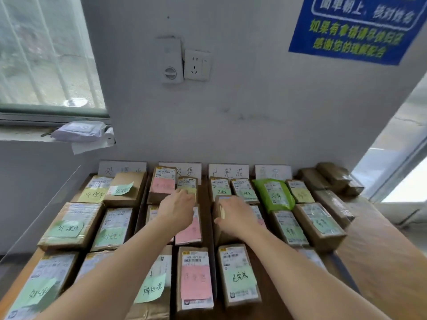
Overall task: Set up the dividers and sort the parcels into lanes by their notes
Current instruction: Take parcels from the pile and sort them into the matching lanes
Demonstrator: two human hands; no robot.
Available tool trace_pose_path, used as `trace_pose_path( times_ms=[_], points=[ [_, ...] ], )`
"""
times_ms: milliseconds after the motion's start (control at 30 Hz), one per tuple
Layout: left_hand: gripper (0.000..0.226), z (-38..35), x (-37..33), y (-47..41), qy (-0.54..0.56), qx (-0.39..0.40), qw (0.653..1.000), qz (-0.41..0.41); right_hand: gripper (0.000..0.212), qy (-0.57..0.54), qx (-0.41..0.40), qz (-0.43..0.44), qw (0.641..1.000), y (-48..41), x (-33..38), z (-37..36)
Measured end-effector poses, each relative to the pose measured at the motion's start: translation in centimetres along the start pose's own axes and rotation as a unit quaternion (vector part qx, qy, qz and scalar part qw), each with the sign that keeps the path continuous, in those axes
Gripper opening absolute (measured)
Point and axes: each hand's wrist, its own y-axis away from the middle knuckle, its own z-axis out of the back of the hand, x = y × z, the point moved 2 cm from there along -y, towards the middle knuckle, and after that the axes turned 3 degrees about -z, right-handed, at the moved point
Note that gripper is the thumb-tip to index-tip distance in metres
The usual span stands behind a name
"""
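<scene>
Both grips deep in the mid lanes, sort looks nearly done.

My left grip has fingers on the yellow-note parcel just ahead of it; can't tell if it's clamped or only nudging, prob. squaring it into its row. Right grip wraps over a brown parcel, thumb on its left side, seating it in line w/ the green-note parcel nearer me. Spare pkgs sit far right on the counter.

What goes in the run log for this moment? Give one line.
sorting | left hand: touching yellow-note parcel, second lane | right hand: gripping brown parcel, third lane | signs: upright behind lanes
</scene>
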Motion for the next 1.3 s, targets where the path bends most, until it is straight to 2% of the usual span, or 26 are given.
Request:
trace_pose_path(
  times_ms=[100, 233, 533, 667, 867, 1067, 1133, 1300],
  points=[
    [0.033, 0.8, -3.1, 1.1, 0.007, 0.002, 0.999, -0.038, 0.054, 0.015, 0.000, -0.027, 1.000, 2.9, -2.7, 1.3],
    [0.033, 1.8, -7.7, 1.5, 0.003, -0.012, 0.998, -0.069, 0.042, 0.030, -0.017, -0.072, 0.997, 6.3, -6.7, 2.7],
    [0.031, 1.8, -21.0, 0.8, -0.005, -0.011, 0.990, -0.140, 0.048, 0.004, -0.043, -0.138, 0.989, 12.5, -18.5, 6.2],
    [0.031, 1.1, -27.6, -0.1, 0.000, -0.007, 0.990, -0.142, 0.052, 0.010, -0.038, -0.143, 0.989, 14.4, -24.8, 7.3],
    [0.038, -0.4, -37.1, -2.0, 0.027, -0.003, 0.991, -0.131, 0.036, 0.017, -0.021, -0.141, 0.990, 16.1, -34.2, 8.5],
    [0.040, -1.6, -44.3, -4.8, 0.021, 0.019, 0.991, -0.130, 0.052, 0.009, -0.009, -0.151, 0.988, 15.7, -42.2, 8.7],
    [0.045, -2.3, -46.1, -6.2, 0.012, 0.027, 0.991, -0.128, 0.053, 0.007, -0.004, -0.155, 0.988, 14.9, -44.3, 8.7],
    [0.040, -4.5, -49.7, -10.7, 0.012, 0.042, 0.991, -0.125, 0.052, 0.022, 0.002, -0.155, 0.988, 11.5, -49.5, 8.3]
  ],
)
